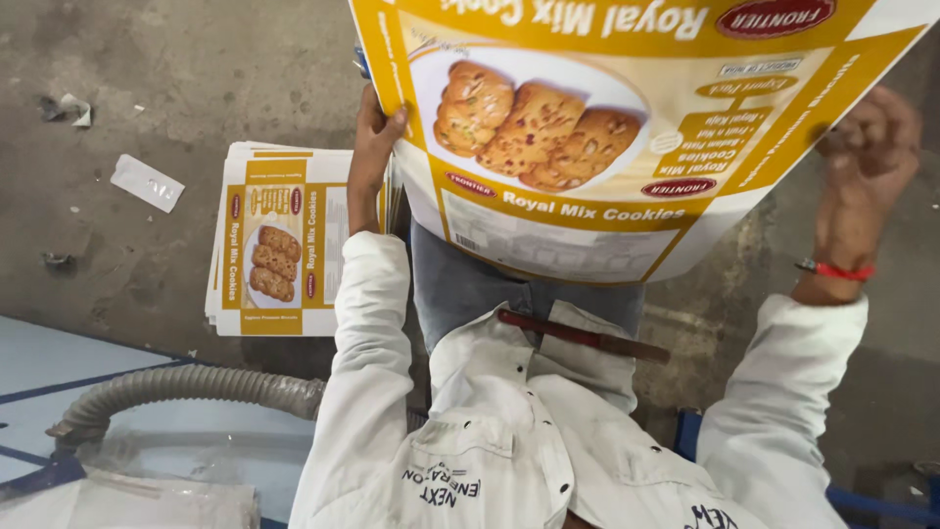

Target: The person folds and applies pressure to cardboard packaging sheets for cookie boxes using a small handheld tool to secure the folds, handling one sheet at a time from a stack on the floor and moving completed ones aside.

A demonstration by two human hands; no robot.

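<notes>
Hands up: left hand (377, 137) and right hand (867, 147) each clamp an edge of the carton sheet (627, 147), stretching it flat at chest height. More sheets (279, 240) lie stacked on the floor (147, 98) beside the left hand.

White sleeves, red wrist thread (834, 269)

Flat carton sheet (627, 127) spans between left hand (372, 147) and right hand (867, 171), above lap. Stack of flat cartons (279, 250) on floor (176, 88) just left of left-hand grip. Hose (186, 392) nearer body, below stack.
</notes>
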